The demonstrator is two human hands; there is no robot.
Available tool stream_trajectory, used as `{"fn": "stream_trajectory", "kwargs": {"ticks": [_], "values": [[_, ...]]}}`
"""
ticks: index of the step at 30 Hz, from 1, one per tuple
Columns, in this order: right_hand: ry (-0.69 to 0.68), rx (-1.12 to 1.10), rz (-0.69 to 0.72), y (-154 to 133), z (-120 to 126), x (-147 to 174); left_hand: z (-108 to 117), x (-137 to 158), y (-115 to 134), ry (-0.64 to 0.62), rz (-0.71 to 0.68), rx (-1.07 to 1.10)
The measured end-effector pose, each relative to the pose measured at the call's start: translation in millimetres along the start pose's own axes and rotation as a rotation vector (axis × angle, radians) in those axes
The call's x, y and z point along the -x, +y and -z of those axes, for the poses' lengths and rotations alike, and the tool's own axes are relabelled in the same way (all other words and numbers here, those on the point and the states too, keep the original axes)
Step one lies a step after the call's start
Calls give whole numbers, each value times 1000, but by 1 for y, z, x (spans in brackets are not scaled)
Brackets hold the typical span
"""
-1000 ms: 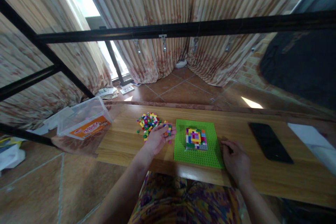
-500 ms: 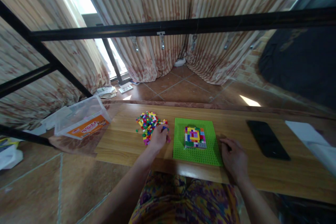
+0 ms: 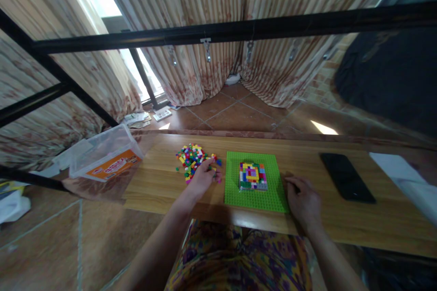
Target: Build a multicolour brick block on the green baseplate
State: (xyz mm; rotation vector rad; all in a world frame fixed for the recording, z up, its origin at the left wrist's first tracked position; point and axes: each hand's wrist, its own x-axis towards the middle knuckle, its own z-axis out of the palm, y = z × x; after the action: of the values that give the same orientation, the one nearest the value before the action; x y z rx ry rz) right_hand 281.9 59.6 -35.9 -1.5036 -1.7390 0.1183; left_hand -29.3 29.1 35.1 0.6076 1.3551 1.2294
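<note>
My left hand (image 3: 202, 177) reaches over the right side of a pile of small coloured bricks (image 3: 191, 157). Its fingers are apart and partly cover some bricks; I see nothing held in them. A blue brick (image 3: 219, 163) lies just past the fingertips, and pink bricks (image 3: 217, 177) lie by the hand. Right of the pile is a green studded baseplate (image 3: 235, 198), bearing a square multicoloured brick build (image 3: 253, 176) with a yellow ring in its middle. My right hand (image 3: 303, 198) rests by the plate's right edge, fingers loosely curled with nothing visible in them.
A dark phone-like slab (image 3: 347, 177) and white paper (image 3: 392, 170) lie on the wooden table (image 3: 153, 191) at right. Off its left end stands a clear plastic tub (image 3: 105, 152) with an orange label. A black metal bar (image 3: 232, 32) crosses ahead, before striped curtains.
My left hand's fingers have spread and shifted slightly left; the blue brick that was at the fingertips now lies apart from them. My right hand stays beside the baseplate.
</note>
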Motion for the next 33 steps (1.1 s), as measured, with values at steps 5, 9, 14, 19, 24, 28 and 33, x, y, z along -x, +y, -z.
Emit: {"fn": "stream_trajectory", "kwargs": {"ticks": [5, 9, 14, 19, 24, 28, 33], "values": [[-1, 0, 4, 0, 0, 0, 3, 5, -1, -55, -48, 67], [8, -3, 0, 0, 0, 0, 1, 1, -3, -49, -89, 81], [-8, 11, 2, 1, 0, 0, -4, -3, -3, -1, -54, 117], [-15, 6, 8, 0, 1, 0, -2, -2, 1, 25, 33, 256], [-9, -9, -10, -3, 2, -1, 2, -3, 0, 15, 28, 293], [-9, -22, -23, -3, 2, 0, 1, -4, -3, 41, -39, 264], [-3, -12, -6, -1, 1, -1, -3, -5, -3, 98, -84, 215]]}}
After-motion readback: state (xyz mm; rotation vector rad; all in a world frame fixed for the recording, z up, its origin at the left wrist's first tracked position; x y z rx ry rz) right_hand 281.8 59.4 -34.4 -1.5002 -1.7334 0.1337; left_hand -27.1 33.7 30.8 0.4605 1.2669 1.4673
